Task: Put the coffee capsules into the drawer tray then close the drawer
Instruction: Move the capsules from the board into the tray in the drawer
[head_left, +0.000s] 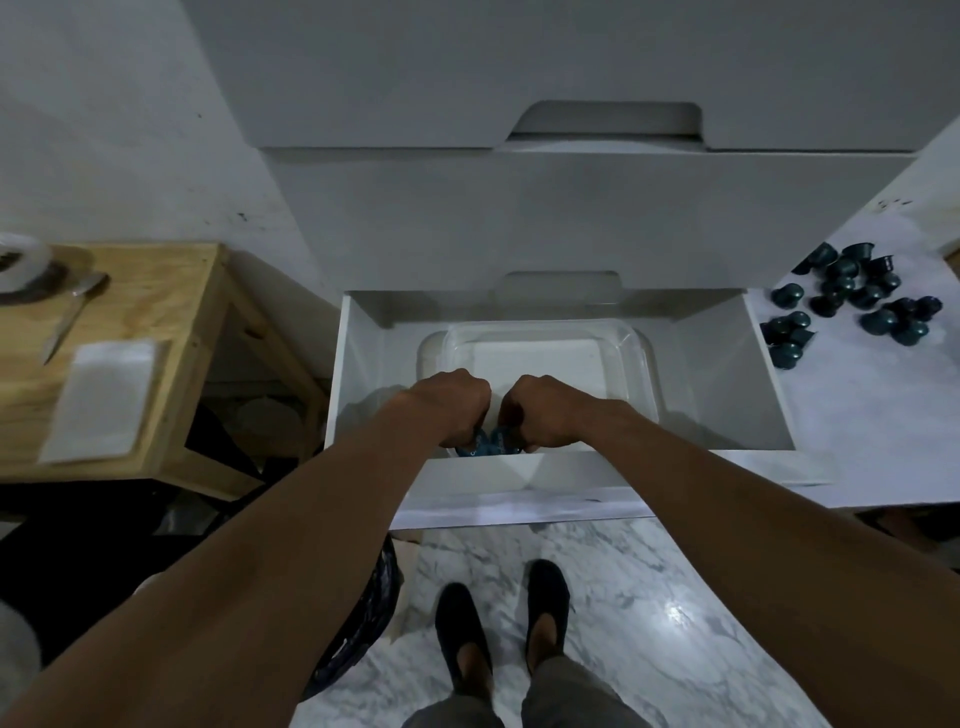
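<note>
The white drawer (769, 395) stands pulled open below me, with a clear plastic tray (631, 343) inside it. Both of my hands are down in the tray's near end, knuckles up, side by side. My left hand (457, 402) is closed around dark teal coffee capsules (485, 446) that show beneath the fingers. My right hand (545, 410) is closed on capsules too. Several more teal capsules (857, 306) lie scattered on the white surface to the right of the drawer.
A wooden table (171, 312) at the left carries a white cloth (101, 400), a knife (70, 317) and a plate. Closed white drawer fronts (571, 218) rise behind the open one. My feet stand on the marble floor (649, 597); a dark bag sits lower left.
</note>
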